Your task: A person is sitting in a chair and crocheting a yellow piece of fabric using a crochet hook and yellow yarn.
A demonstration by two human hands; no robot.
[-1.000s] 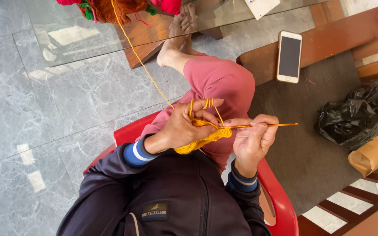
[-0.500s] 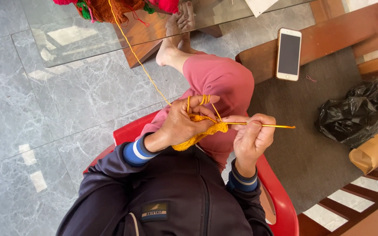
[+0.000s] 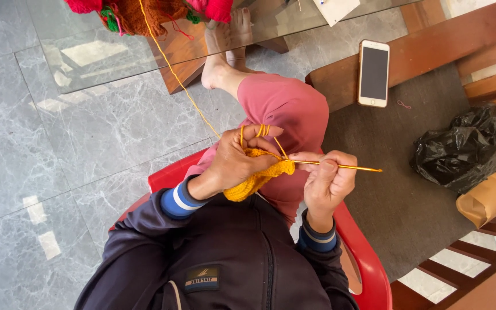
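1. The yellow crochet piece point(image 3: 258, 175) sits at the centre of the frame, above the person's lap. It looks soft, light and floppy; by my judgement it sags wherever it is not supported, so it is best pinched close to the working edge, as it is here.
2. The left hand point(image 3: 233, 166) is closed around the piece, thumb and fingers curled over its upper edge. The yellow yarn point(image 3: 174, 72) loops over the raised fingers, which seem to keep it taut.
3. The right hand point(image 3: 327, 181) is closed on the crochet hook point(image 3: 345, 167), gripping it in a pinch near the middle. The hook is a thin, stiff, golden rod lying roughly level; its tip meets the fabric just right of the left hand, and its tail points toward the right of the frame.
4. The piece is a small, thick strip of mustard-yellow stitches, bunched and curving down below the left palm.
5. The yarn strand runs from the fingers diagonally to the upper left, toward a heap of red and brown knitted work point(image 3: 144, 12) on a glass table point(image 3: 87, 57).
6. At upper right a phone point(image 3: 374, 73) lies face up on a wooden bench, with a black plastic bag point(image 3: 460, 149) at the right edge.
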